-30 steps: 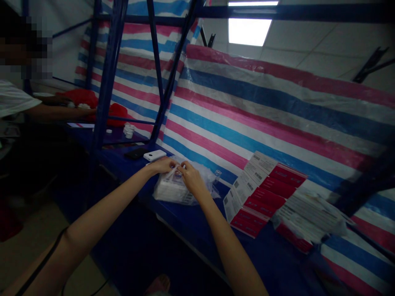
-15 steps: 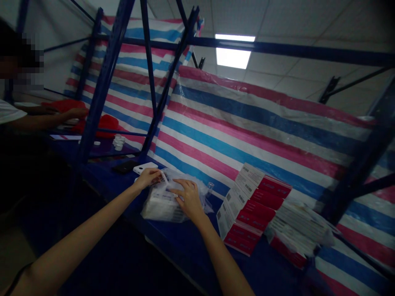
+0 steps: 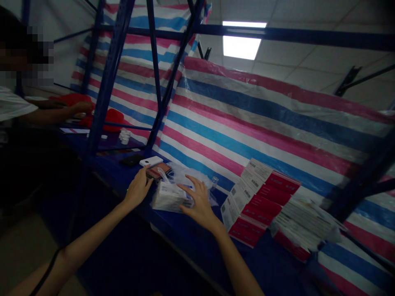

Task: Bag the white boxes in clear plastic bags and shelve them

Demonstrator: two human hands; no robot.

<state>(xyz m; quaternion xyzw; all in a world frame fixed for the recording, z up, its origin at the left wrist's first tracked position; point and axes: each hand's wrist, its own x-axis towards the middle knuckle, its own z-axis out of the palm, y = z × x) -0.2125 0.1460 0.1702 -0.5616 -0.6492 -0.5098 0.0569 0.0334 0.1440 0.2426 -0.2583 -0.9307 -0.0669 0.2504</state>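
A clear plastic bag (image 3: 182, 174) lies on the blue tabletop, its mouth loosened around a stack of white flat packs (image 3: 168, 197). My right hand (image 3: 200, 201) hovers at the stack's right side with its fingers spread; whether the fingertips touch the plastic I cannot tell. At the left of the bag is my left hand (image 3: 138, 188), fingers stretched out and thumb apart, with nothing visibly held. Its fingertips are close to a flat reddish-brown item (image 3: 158, 171) behind the bag's left corner. A white phone-shaped item (image 3: 151, 161) lies just beyond that.
Red-and-white boxes (image 3: 259, 201) stand stacked on the right, beside a bagged pile of flat packs (image 3: 305, 226). A small clear glass (image 3: 215, 182) stands behind the bag. White caps (image 3: 124, 135) sit farther left, past a blue post (image 3: 106, 82). Another person's hand (image 3: 82, 107) touches red fabric.
My left hand has let go of the bag's edge and moved left and down, uncovering the reddish-brown item. My right hand stays by the stack, its fingers more curved. The view has shifted slightly.
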